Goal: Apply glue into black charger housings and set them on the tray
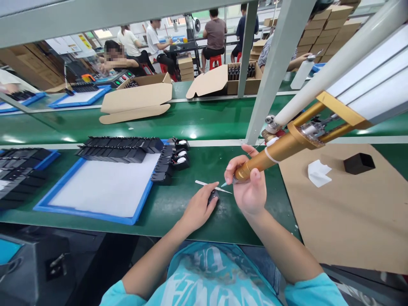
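My left hand [200, 208] rests low over the bench, its thumb and fingers closed around a small black part [213, 196]. Its finer details are hidden by the fingers. A slim pair of tweezers [225, 191] lies just beyond, passing partly under the fingertips. My right hand [250, 191] is wrapped around the lower end of a gold-coloured glue dispenser [270, 154], which hangs in at a slant from the upper right. Its pale teal nozzle [224, 185] points left, a little above and to the right of the black part.
A blue-rimmed tray [134, 214] bears rows of black housings [117, 148]; more black pieces [162, 163] line its right edge. Cardboard [344, 212] at right carries a black box [359, 163] and white paper [319, 173]. A metal post [270, 72] stands ahead. Several people sit beyond.
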Action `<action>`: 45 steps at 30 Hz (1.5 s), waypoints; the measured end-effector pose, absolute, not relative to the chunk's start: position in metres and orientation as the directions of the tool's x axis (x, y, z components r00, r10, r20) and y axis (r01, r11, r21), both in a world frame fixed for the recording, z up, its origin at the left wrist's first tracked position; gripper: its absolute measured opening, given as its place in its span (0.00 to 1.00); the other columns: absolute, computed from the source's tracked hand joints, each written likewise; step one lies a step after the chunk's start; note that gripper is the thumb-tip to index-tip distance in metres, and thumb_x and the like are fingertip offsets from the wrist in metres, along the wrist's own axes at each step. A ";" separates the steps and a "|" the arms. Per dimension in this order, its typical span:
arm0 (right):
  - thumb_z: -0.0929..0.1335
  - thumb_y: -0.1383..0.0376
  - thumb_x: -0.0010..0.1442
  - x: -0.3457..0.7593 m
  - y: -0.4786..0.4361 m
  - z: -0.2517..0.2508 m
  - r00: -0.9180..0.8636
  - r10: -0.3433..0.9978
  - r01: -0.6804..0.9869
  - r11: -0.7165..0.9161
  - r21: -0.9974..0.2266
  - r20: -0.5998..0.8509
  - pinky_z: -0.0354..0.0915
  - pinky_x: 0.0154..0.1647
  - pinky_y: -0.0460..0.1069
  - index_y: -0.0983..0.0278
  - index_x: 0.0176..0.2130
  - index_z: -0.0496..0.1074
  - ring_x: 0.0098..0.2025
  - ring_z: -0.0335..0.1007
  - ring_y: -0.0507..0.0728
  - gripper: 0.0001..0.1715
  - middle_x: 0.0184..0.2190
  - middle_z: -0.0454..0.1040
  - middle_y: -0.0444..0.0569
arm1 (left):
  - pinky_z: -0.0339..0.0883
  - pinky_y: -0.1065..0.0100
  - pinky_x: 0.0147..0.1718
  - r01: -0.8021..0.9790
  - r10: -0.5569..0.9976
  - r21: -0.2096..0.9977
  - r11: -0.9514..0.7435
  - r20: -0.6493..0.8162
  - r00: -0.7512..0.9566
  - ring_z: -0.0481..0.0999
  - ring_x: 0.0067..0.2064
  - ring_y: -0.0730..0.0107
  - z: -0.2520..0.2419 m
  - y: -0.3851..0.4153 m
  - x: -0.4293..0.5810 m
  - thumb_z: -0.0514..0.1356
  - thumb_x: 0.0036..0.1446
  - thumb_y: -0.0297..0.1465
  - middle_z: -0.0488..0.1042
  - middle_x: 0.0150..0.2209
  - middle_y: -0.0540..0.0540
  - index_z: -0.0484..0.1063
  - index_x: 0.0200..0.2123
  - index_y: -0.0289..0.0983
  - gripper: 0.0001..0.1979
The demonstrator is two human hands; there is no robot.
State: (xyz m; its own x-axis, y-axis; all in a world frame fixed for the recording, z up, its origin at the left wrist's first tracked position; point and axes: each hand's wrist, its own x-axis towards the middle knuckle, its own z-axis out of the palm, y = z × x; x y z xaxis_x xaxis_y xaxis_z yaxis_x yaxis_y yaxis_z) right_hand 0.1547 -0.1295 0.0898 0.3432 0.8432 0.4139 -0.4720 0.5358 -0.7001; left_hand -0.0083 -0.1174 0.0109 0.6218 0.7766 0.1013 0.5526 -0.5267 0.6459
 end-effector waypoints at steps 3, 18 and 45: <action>0.64 0.51 0.62 0.154 -0.130 0.092 0.355 0.847 -0.465 0.527 -0.712 0.396 0.59 0.27 0.50 0.56 0.50 0.64 0.23 0.63 0.52 0.20 0.31 0.70 0.42 | 0.65 0.56 0.56 0.557 0.735 0.585 -0.589 0.102 0.671 0.68 0.58 0.58 0.010 -0.118 -0.009 0.55 0.65 0.37 0.67 0.59 0.43 0.59 0.60 0.42 0.21; 0.66 0.51 0.58 0.157 -0.131 0.094 0.402 0.851 -0.438 0.503 -0.745 0.338 0.59 0.25 0.50 0.58 0.50 0.68 0.22 0.62 0.53 0.24 0.29 0.70 0.44 | 0.60 0.75 0.21 -0.432 0.915 0.827 0.360 -0.224 0.335 0.64 0.28 0.74 0.037 -0.099 -0.061 0.52 0.59 0.52 0.66 0.34 0.47 0.58 0.62 0.45 0.31; 0.67 0.50 0.56 0.160 -0.127 0.093 0.440 0.839 -0.426 0.509 -0.748 0.320 0.59 0.24 0.49 0.59 0.49 0.69 0.21 0.60 0.52 0.25 0.28 0.71 0.45 | 0.54 0.49 0.52 0.989 0.898 0.011 -0.147 0.422 0.129 0.62 0.55 0.41 0.030 0.072 -0.177 0.58 0.59 0.33 0.66 0.52 0.29 0.64 0.59 0.32 0.26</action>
